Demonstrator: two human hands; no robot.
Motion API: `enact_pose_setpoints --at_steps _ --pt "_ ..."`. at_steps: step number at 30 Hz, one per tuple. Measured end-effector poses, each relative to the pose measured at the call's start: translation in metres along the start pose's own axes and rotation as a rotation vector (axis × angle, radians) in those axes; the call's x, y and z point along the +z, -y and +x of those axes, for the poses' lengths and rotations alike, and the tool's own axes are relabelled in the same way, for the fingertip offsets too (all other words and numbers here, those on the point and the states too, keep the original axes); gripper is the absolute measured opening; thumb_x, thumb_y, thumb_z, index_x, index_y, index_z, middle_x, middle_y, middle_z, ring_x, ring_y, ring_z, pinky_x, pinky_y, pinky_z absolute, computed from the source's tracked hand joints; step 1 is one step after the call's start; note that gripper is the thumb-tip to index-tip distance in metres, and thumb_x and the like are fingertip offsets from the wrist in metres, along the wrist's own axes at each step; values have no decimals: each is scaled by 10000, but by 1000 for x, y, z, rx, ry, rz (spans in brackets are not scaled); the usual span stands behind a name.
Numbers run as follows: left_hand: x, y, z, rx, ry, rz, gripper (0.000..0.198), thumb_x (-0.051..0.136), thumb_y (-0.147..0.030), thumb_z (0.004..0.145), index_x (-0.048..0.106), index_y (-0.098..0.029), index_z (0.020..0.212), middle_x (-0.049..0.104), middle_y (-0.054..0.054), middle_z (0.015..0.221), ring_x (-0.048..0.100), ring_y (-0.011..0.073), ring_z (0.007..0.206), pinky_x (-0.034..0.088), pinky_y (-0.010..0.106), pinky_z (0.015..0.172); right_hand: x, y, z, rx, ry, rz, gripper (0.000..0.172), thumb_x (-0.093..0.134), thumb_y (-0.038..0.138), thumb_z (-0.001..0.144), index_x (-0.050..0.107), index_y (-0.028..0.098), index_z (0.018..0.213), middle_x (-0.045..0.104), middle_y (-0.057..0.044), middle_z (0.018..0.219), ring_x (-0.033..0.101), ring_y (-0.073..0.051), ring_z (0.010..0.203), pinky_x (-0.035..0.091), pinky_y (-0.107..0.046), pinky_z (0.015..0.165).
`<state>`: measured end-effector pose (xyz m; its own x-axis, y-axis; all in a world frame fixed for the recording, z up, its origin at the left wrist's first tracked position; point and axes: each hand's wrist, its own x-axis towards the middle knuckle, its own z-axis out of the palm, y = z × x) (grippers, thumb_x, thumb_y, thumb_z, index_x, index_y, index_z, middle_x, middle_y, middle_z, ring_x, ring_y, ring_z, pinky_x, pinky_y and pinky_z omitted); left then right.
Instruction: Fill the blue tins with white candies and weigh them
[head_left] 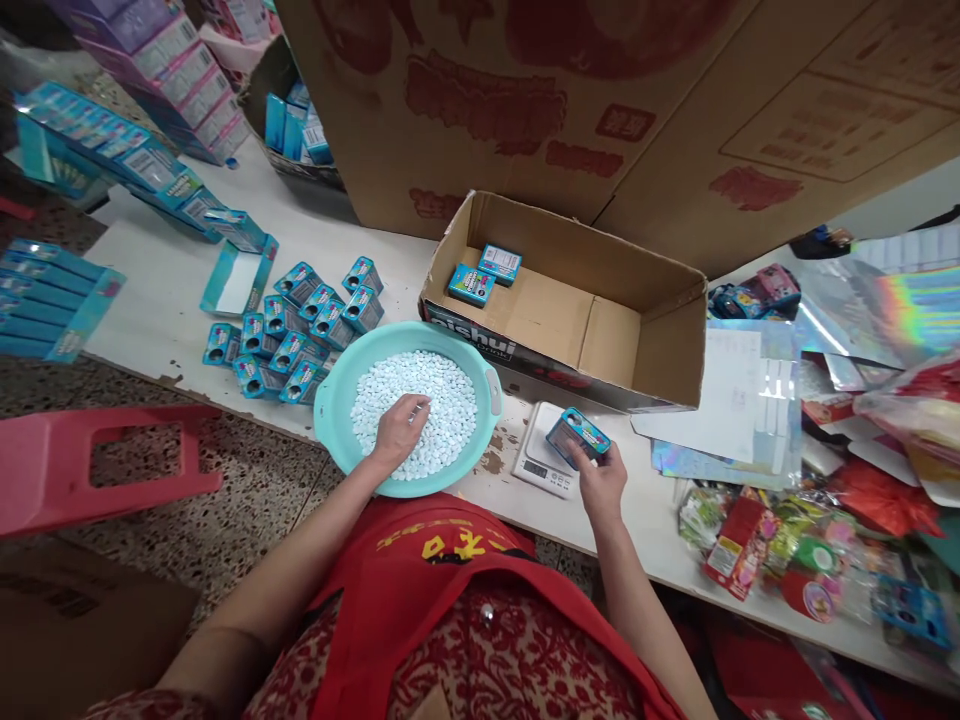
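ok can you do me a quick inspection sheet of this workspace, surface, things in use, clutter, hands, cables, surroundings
Surface: white table, with dark worn patches between bowl and scale.
Job's things: green bowl of white pellets; scale; blue boxes grouped left of the bowl; open carton with two blue boxes inside.
Clutter: mixed packets and paper sheets at the right.
Left hand: at the pellets; grip unclear.
Right hand: holds a blue box over the scale; contact with it unclear.
Cables: nothing seen.
Surroundings: large cardboard behind, red stool at left, speckled floor.
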<state>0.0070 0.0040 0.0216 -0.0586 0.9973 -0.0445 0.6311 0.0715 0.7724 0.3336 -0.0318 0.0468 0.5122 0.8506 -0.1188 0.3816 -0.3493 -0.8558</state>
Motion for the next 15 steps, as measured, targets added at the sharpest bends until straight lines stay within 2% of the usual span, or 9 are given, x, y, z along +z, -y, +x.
enact_pose_setpoints --at_steps 2,3,5,6,8,9,10,12,15 --pt "-5 -12 -3 6 47 -35 270 531 -272 840 598 -201 1091 655 51 1017 630 174 843 518 311 781 2 24 -5 -55 54 3 445 746 530 632 604 169 851 637 -21 772 565 -186 713 479 -345 703" --pt "-9 -21 -4 40 83 -68 377 576 -285 817 560 -208 1186 638 62 1101 627 187 910 522 326 807 6 38 -8 -109 100 -1 430 751 514 647 616 176 875 643 -25 796 571 -190 726 481 -345 708" --pt "-21 -45 -7 185 180 -148 630 667 -319 761 446 -225 1344 535 94 1312 555 236 1132 503 378 912 21 65 -17 -272 245 2 389 746 486 688 636 195 922 655 -39 862 593 -208 783 491 -358 742" --pt "-27 -58 -7 281 229 -177 687 688 -325 748 419 -230 1373 483 102 1375 491 256 1224 476 399 968 31 77 -22 -366 347 14 370 739 479 707 644 207 939 659 -46 894 603 -218 818 497 -368 767" --pt "-41 -79 -8 411 332 -197 588 656 -282 780 469 -236 1336 523 90 1331 486 247 1229 446 394 1008 55 96 -32 -507 556 51 342 720 480 742 650 228 963 664 -54 936 619 -235 876 510 -389 807" --pt "-49 -85 -8 415 352 -191 499 637 -264 795 519 -233 1280 574 80 1257 525 235 1177 451 379 996 67 103 -36 -545 629 67 350 706 488 758 646 236 993 664 -61 967 623 -243 908 516 -401 823" --pt "-58 -87 -8 375 337 -181 420 632 -256 801 561 -226 1214 613 69 1177 564 222 1109 464 363 971 78 107 -40 -561 666 78 387 693 499 770 631 241 1052 657 -72 1021 623 -252 949 520 -416 839" --pt "-82 -78 -8 200 193 -163 356 678 -292 771 600 -214 1109 648 48 1056 607 210 991 493 338 901 95 108 -43 -559 637 77 501 663 511 796 560 244 1207 609 -104 1161 601 -268 1046 526 -442 861" --pt "-132 -34 -14 -129 -199 -124 418 724 -364 713 594 -213 1081 656 28 968 624 204 880 520 330 811 106 92 -41 -591 513 28 544 640 492 820 512 231 1279 558 -134 1239 559 -287 1124 531 -469 856"
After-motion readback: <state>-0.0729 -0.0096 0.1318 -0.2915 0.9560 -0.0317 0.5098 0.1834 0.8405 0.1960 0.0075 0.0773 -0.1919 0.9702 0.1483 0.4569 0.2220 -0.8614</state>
